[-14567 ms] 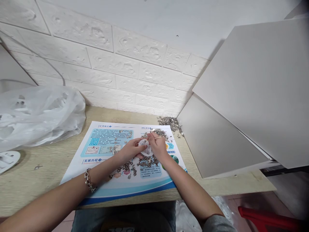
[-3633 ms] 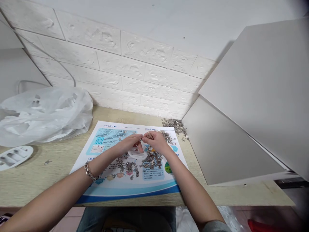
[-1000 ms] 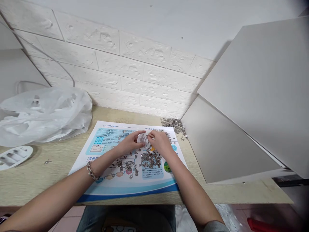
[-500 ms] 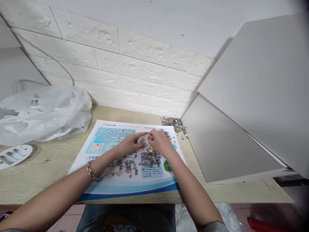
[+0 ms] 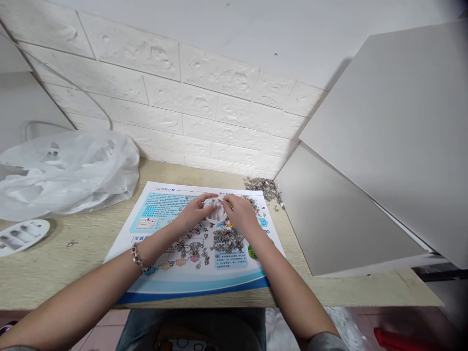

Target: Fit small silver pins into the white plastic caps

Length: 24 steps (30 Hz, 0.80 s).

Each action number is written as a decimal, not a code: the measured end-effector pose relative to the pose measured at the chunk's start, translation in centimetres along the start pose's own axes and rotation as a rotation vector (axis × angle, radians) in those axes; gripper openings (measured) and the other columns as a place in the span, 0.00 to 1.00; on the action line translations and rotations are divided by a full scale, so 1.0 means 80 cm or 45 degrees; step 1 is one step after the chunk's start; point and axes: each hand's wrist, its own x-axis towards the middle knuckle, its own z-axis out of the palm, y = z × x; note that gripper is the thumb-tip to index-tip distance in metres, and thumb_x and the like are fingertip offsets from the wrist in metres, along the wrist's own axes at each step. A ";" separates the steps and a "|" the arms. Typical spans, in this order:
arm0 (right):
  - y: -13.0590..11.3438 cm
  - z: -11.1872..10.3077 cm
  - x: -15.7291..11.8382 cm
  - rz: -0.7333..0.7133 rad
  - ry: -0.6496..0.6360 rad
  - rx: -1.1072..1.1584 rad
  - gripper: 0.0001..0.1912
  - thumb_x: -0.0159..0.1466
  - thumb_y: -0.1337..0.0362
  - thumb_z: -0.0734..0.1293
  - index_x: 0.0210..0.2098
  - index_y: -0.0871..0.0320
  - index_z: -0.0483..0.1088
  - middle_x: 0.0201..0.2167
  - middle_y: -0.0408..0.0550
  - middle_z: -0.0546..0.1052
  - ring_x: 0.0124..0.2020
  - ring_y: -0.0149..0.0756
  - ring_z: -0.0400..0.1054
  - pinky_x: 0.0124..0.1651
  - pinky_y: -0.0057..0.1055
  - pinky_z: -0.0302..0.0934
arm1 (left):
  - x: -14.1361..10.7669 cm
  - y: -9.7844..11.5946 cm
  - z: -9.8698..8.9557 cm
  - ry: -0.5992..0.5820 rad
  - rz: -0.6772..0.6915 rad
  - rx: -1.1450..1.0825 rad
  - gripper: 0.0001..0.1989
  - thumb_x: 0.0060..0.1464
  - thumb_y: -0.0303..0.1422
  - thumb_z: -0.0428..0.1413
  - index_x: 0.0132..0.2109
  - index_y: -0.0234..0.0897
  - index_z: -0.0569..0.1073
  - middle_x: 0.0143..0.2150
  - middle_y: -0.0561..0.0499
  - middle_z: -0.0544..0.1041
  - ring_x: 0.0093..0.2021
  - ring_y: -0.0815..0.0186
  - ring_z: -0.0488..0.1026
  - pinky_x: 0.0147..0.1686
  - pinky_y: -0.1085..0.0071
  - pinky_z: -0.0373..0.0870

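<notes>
My left hand [image 5: 193,213] grips a white oval card [image 5: 215,214] by its left side, thumb on its face. Small metal pieces show in the card's slots. At the card's upper right edge, the fingers of my right hand [image 5: 237,210] are pinched together; whatever they hold is too small to make out. Both hands are above a printed sheet [image 5: 171,285], where small metal parts [image 5: 228,240] lie in loose heaps just below the card. More of them lie partly behind my right hand.
A bigger pile of metal parts [image 5: 265,189] sits by the wall. On the left are a clear plastic bag [image 5: 73,170] with white cards and another oval card [image 5: 25,235]. Large grey panels [image 5: 351,204] lean at the right.
The white card has turned so that its face and slots show more fully. My right hand's fingers have shifted slightly left, to the card's upper edge.
</notes>
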 end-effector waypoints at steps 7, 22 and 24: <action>0.000 -0.004 0.001 0.068 -0.082 0.084 0.10 0.61 0.63 0.54 0.26 0.58 0.61 0.20 0.42 0.65 0.23 0.29 0.57 0.26 0.26 0.45 | 0.000 -0.002 -0.001 0.053 0.036 0.189 0.23 0.49 0.40 0.53 0.51 0.36 0.66 0.17 0.57 0.52 0.17 0.74 0.48 0.18 0.73 0.43; -0.001 -0.003 -0.001 0.034 -0.072 -0.049 0.08 0.56 0.66 0.56 0.21 0.58 0.56 0.17 0.41 0.61 0.21 0.28 0.53 0.24 0.25 0.42 | -0.003 -0.001 0.002 0.065 0.100 0.330 0.20 0.50 0.42 0.51 0.48 0.36 0.68 0.16 0.57 0.51 0.16 0.73 0.48 0.18 0.73 0.42; -0.003 -0.002 -0.002 0.017 -0.069 -0.036 0.08 0.57 0.65 0.56 0.22 0.58 0.57 0.19 0.41 0.63 0.22 0.28 0.54 0.24 0.26 0.43 | -0.002 -0.003 0.003 0.089 0.101 0.316 0.20 0.50 0.42 0.52 0.47 0.36 0.68 0.16 0.57 0.52 0.16 0.73 0.49 0.18 0.73 0.43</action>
